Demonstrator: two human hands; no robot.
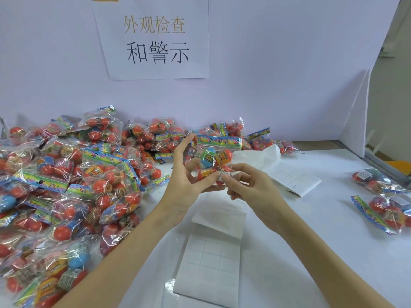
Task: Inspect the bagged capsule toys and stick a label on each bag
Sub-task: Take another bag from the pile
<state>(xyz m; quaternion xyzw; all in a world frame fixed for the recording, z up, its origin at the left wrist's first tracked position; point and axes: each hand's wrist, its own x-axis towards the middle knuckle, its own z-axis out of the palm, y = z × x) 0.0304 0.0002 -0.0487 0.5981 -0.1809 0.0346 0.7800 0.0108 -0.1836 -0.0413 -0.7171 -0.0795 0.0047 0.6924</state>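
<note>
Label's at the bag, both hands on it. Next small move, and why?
Probably press the warning label flat with the right hand: its fingertips pinch the label at the lower front of the bag, which the left hand holds up from behind.

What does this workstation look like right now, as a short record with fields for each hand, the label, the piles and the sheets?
left hand: holds one bag of capsule toys up above the table
right hand: pinches a small white label against the lower front of that bag
big pile: many bagged toys heaped on the left of the table
finished bags: a few lying apart at the right edge
label sheet: white grid sheet flat on the table below the hands
sign: paper with Chinese characters on the wall
</note>
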